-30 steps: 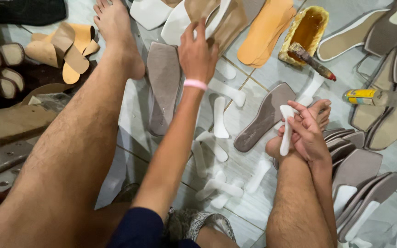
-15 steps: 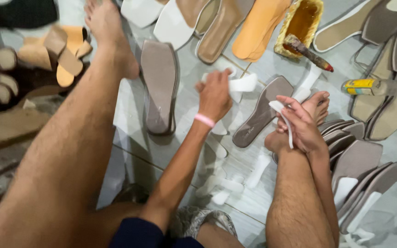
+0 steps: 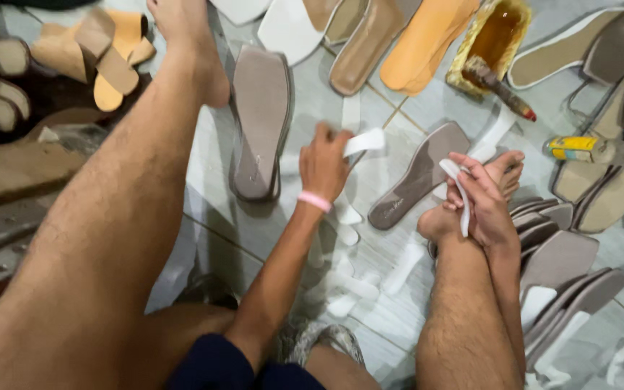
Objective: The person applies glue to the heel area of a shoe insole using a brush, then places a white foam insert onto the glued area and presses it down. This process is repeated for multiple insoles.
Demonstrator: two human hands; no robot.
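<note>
Far left on the tiled floor (image 3: 312, 101): tan sandals w/ straps (image 3: 99, 54), stacked, untouched. Next, a long grey sole (image 3: 261, 119) lies flat betw. the bare left leg and the left hand (image 3: 324, 160). That hand is closed round one end of a white strap piece (image 3: 361, 142), fingers curled, strap end poking out to the right, lifted just off the tiles. Below it, more white strap pieces (image 3: 348, 285) lie scattered loose on the floor. Step in hand, as I judge it: picking up strap pieces one at a time, prob. to pair w/ the soles. Right of that, a second grey sole (image 3: 419, 177) lies at a slant, toe up-right, just beside the right foot. The right hand (image 3: 482, 202) rests on the right foot/ankle, fingers loosely closed on another white strap (image 3: 458, 193) that runs down across the palm side; grip looks light. Next move would, I think, call for bringing the 2 straps together or to a sole; needs a clean pinch so the limp strip doesn't fold. Straps look thin, flat, flexible, plain white, rounded ends. Top right: yellow glue tub (image 3: 491, 40) w/ a brush (image 3: 496, 85) leaning in it, a yellow tube (image 3: 575, 148), then a pile of grey soles (image 3: 565, 263) at far right.
</note>
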